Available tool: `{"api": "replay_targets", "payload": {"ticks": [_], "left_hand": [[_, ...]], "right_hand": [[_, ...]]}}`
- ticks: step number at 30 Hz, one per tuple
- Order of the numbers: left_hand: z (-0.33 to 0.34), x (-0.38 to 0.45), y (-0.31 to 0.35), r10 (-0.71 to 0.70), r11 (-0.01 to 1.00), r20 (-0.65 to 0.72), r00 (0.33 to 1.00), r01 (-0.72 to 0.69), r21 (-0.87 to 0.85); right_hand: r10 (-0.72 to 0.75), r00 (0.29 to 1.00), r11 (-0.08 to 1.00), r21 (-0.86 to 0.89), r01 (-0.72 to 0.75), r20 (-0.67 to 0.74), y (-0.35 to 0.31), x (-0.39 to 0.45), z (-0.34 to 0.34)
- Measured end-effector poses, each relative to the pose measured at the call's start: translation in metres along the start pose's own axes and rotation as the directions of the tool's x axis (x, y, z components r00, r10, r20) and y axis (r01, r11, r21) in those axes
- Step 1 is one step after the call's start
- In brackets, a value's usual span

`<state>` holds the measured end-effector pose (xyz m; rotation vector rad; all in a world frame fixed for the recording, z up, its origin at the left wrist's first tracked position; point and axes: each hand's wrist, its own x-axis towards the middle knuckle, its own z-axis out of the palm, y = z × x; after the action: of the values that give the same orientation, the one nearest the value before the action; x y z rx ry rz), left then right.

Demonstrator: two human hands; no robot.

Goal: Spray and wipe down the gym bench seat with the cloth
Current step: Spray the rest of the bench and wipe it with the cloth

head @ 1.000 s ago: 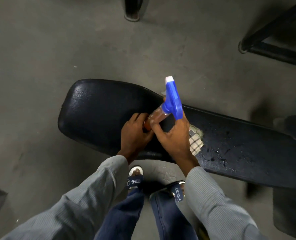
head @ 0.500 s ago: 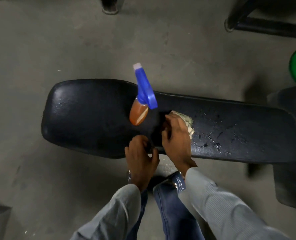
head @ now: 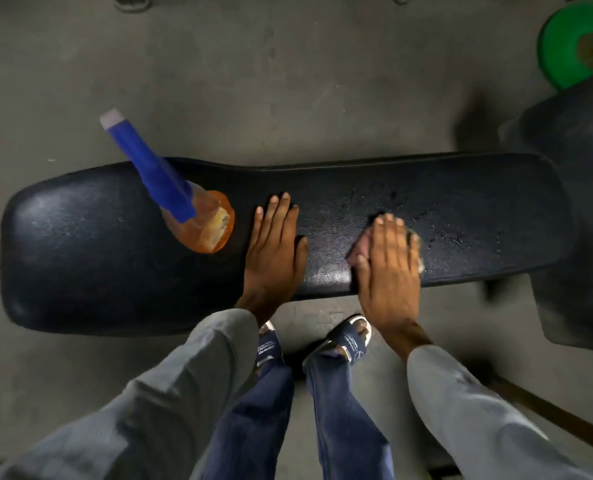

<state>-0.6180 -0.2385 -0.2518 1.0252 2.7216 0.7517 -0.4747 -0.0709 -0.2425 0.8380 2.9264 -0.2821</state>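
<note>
A long black padded bench seat (head: 115, 258) runs left to right below me, with wet droplets on its right half. A spray bottle (head: 198, 216) with orange liquid and a blue trigger head stands upright on the seat, left of centre, with no hand on it. My left hand (head: 274, 247) lies flat, palm down, on the bare seat just right of the bottle. My right hand (head: 388, 261) presses flat on a cloth (head: 361, 245), which is mostly hidden under the palm; pink and checked edges show at either side.
A grey concrete floor surrounds the bench. A green weight plate (head: 579, 43) lies at the top right. A second dark pad (head: 579, 209) adjoins the seat on the right. My sandalled feet (head: 309, 344) stand against the near edge.
The bottle was set down on the seat and released. My left hand moved up and laid flat on the seat. My right hand slid right with the cloth, onto the wet area.
</note>
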Motion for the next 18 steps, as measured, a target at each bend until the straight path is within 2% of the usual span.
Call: {"api": "replay_targets", "payload": {"ticks": [2,3,7,9,11,13,16,18], "left_hand": [[0.006,0.001,-0.002,-0.009,0.994,0.069,0.998,0.001,0.110],[0.008,0.000,-0.002,-0.016,0.990,0.085,0.996,0.004,0.139],[0.005,0.001,0.003,-0.042,0.980,0.128,0.991,0.016,0.200],[0.005,0.003,0.003,-0.049,0.970,0.148,0.988,0.012,0.243],[0.005,0.005,0.003,-0.050,0.974,0.153,0.987,0.015,0.225],[0.005,0.004,0.004,-0.045,0.977,0.135,0.990,0.015,0.215],[0.006,0.005,0.005,-0.030,0.974,0.110,0.993,0.004,0.225],[0.007,0.004,0.005,-0.022,0.967,0.107,0.994,-0.006,0.255]], "right_hand": [[0.102,0.995,0.994,-0.032,-0.102,0.007,-0.005,-0.024,0.003],[0.099,0.995,0.994,-0.041,-0.098,0.027,-0.018,-0.031,0.007],[-0.149,0.987,0.988,0.041,0.146,0.062,-0.066,0.004,0.009],[-0.198,0.979,0.979,0.065,0.195,0.040,-0.060,0.048,0.001],[-0.131,0.991,0.989,0.077,0.128,0.028,-0.029,0.082,-0.007],[0.013,1.000,0.999,0.051,-0.013,0.003,0.011,0.084,-0.013],[0.207,0.978,0.978,0.020,-0.207,-0.020,0.042,0.036,-0.017],[0.253,0.968,0.967,0.023,-0.253,-0.003,0.025,-0.005,-0.009]]}}
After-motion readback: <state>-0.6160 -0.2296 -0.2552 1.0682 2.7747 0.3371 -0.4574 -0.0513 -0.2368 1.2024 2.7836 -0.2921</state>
